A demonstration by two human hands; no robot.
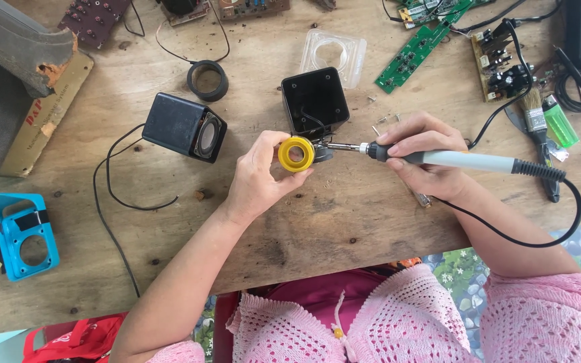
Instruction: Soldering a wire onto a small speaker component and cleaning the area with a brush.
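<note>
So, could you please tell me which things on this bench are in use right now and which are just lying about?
In use: left hand holding yellow-ringed speaker part; right hand holding soldering iron; open black speaker box.
Lying about: second black speaker, green circuit board, paintbrush, blue plastic frame, tape roll.

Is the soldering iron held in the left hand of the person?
No, the right hand holds the soldering iron by its grip, while the left hand holds a yellow-rimmed speaker driver.
</note>
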